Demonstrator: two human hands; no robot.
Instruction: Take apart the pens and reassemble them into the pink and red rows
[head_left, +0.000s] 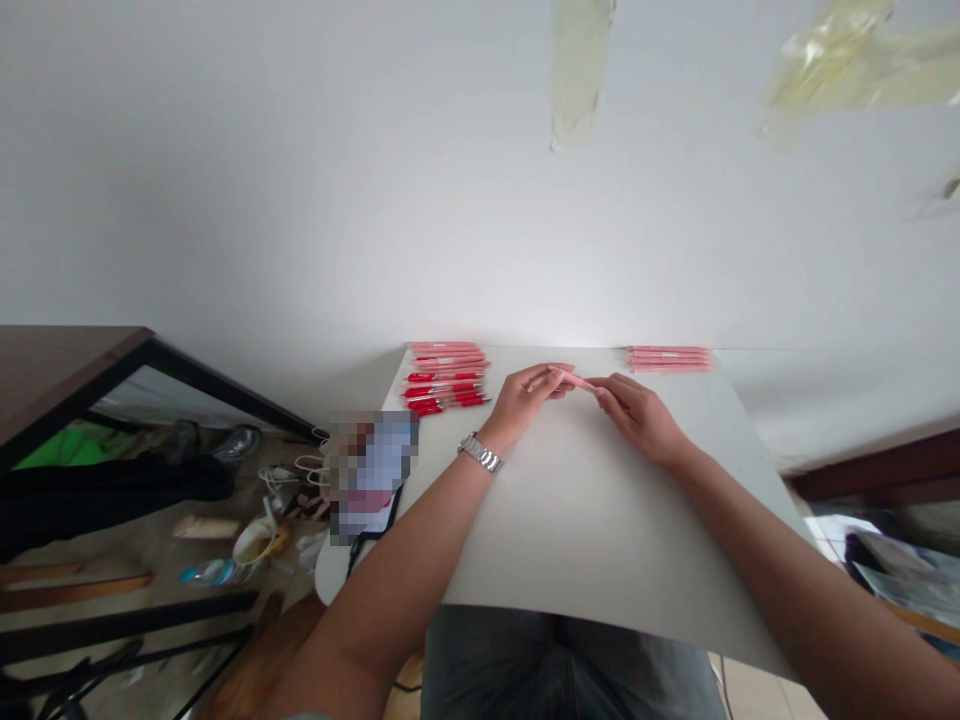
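Observation:
Between my two hands, above the middle of the white table, is a slim pink pen (576,380). My left hand (529,395), with a metal watch on the wrist, grips its left end. The fingers of my right hand (637,415) are closed on its right end, near the tip. Left of my hands lies a row of pens: pink ones (448,350) at the back and red pens (446,392) with dark tips in front. A small stack of pink pens (670,359) rests at the back right, beyond my right hand.
The white table (592,540) stands against a wall. At its left edge lies a device with a blurred screen (379,470). A plastic bottle (210,573) and a cup (255,540) are on the floor at left, near another person's legs (112,495).

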